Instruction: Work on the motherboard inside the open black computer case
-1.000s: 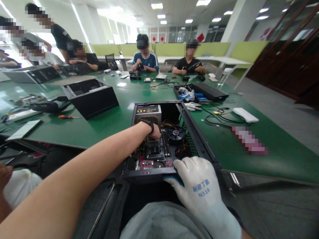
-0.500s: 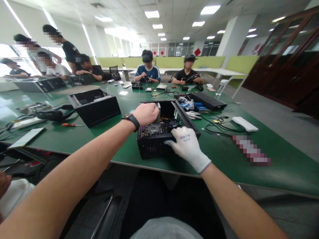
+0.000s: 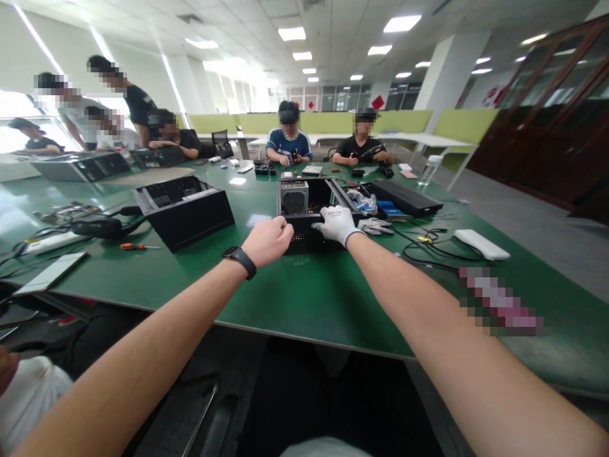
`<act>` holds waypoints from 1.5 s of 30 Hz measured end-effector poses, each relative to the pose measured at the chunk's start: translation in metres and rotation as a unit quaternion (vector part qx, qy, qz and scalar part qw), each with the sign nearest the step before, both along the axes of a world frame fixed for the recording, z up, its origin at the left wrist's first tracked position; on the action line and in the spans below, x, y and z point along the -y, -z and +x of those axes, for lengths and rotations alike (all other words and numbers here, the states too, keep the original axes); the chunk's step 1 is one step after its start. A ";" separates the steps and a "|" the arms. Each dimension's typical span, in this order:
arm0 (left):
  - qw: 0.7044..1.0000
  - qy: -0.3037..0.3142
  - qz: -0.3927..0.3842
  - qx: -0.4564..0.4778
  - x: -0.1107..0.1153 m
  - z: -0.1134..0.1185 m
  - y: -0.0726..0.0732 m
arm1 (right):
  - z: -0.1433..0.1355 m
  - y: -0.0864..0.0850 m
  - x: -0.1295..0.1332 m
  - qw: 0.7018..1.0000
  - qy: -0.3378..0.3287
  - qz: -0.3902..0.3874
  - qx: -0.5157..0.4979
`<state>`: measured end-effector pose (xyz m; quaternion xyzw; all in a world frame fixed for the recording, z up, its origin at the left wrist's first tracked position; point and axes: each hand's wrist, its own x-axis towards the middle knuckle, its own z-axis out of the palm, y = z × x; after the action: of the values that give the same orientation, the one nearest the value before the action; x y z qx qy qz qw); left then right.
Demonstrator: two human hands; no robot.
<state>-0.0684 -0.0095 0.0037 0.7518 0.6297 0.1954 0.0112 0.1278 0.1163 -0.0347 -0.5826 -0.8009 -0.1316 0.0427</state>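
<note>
An open black computer case (image 3: 311,244) lies on the green table in front of me. In its left part a grey power supply (image 3: 294,199) shows, with its fan grille towards me. My right hand (image 3: 337,225), in a white work glove, grips the near wall of the case, thumb outside and fingers over the top edge. Bare and wearing a black watch, my left hand (image 3: 269,242) is closed at the near left corner of the case; whether anything is in its fingers is hidden. My right hand covers part of the case's inside.
Left stands another open case (image 3: 190,219), with an orange screwdriver (image 3: 137,246) before it. Right of my case lie gloves (image 3: 375,226), a black panel (image 3: 404,198), cables (image 3: 419,254) and a white box (image 3: 481,245). Several people work around the table (image 3: 304,298).
The case has slid away from me and a little to the right, my right hand still on its near wall. My left hand has come back from inside it to the near left corner.
</note>
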 end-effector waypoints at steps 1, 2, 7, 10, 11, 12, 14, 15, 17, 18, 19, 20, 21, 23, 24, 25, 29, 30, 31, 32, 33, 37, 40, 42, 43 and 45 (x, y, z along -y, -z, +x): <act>1.000 -0.006 -0.003 0.006 0.001 -0.002 0.000 | 0.001 0.001 0.002 1.000 -0.003 0.002 0.001; 1.000 -0.012 -0.005 0.015 0.001 -0.003 -0.001 | 0.002 0.002 0.005 1.000 -0.006 0.004 0.001; 0.997 -0.020 0.002 0.079 0.006 -0.002 -0.011 | 0.006 0.007 0.034 1.000 -0.014 0.012 -0.002; 0.995 -0.008 -0.007 0.101 0.010 0.006 -0.020 | 0.010 0.011 0.064 1.000 -0.020 0.015 -0.008; 0.995 -0.001 -0.013 0.098 0.011 0.010 -0.022 | 0.012 0.013 0.077 1.000 -0.023 0.017 -0.011; 0.996 0.006 -0.020 0.090 0.011 0.015 -0.024 | 0.015 0.014 0.091 0.999 -0.027 0.019 -0.013; 0.997 0.024 -0.036 0.061 0.010 0.025 -0.026 | 0.020 0.017 0.120 0.999 -0.033 0.026 -0.018; 0.997 0.032 -0.046 0.044 0.010 0.031 -0.026 | 0.022 0.018 0.136 0.999 -0.037 0.029 -0.020; 0.996 0.044 -0.080 -0.004 0.009 0.043 -0.024 | 0.027 0.018 0.166 0.998 -0.043 0.035 -0.024; 0.993 0.047 -0.104 -0.037 0.009 0.049 -0.022 | 0.029 0.019 0.180 0.998 -0.046 0.036 -0.025; 0.988 0.049 -0.129 -0.076 0.009 0.055 -0.021 | 0.031 0.019 0.193 0.998 -0.049 0.035 -0.027; 0.979 0.052 -0.155 -0.119 0.010 0.060 -0.020 | 0.033 0.019 0.205 0.998 -0.051 0.033 -0.028; 0.969 0.057 -0.179 -0.162 0.010 0.065 -0.019 | 0.036 0.019 0.217 0.998 -0.054 0.032 -0.031; 0.945 0.079 -0.216 -0.233 0.012 0.073 -0.017 | 0.040 0.020 0.237 0.997 -0.059 0.030 -0.043; 0.934 0.093 -0.230 -0.258 0.011 0.076 -0.015 | 0.042 0.021 0.246 0.996 -0.063 0.030 -0.052; 0.924 0.107 -0.241 -0.277 0.011 0.079 -0.013 | 0.045 0.022 0.254 0.995 -0.067 0.030 -0.062; 0.902 0.143 -0.255 -0.318 0.002 0.087 0.003 | 0.052 0.027 0.282 0.991 -0.085 0.031 -0.096; 0.895 0.148 -0.265 -0.326 0.000 0.088 0.008 | 0.053 0.028 0.287 0.990 -0.088 0.032 -0.102; 0.887 0.153 -0.279 -0.334 -0.002 0.090 0.013 | 0.054 0.029 0.292 0.990 -0.090 0.033 -0.108; 0.879 0.156 -0.291 -0.345 -0.004 0.091 0.019 | 0.055 0.030 0.296 0.989 -0.092 0.034 -0.112; 0.871 0.158 -0.301 -0.355 -0.005 0.093 0.023 | 0.056 0.031 0.299 0.988 -0.093 0.036 -0.116; 0.863 0.145 -0.307 -0.373 -0.011 0.094 0.037 | 0.057 0.033 0.304 0.987 -0.093 0.037 -0.123; 0.864 0.138 -0.314 -0.369 -0.017 0.093 0.045 | 0.057 0.033 0.304 0.987 -0.094 0.035 -0.123; 0.863 0.135 -0.314 -0.372 -0.023 0.092 0.051 | 0.056 0.032 0.304 0.988 -0.094 0.038 -0.120; 0.862 0.134 -0.312 -0.375 -0.026 0.091 0.055 | 0.056 0.032 0.304 0.988 -0.094 0.039 -0.118; 0.862 0.131 -0.307 -0.381 -0.032 0.091 0.062 | 0.056 0.032 0.304 0.988 -0.095 0.042 -0.116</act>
<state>0.0224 0.0221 -0.0578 0.8017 0.5086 -0.3129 0.0258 0.1839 -0.1872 -0.0665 -0.5132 -0.8358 -0.0917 0.1722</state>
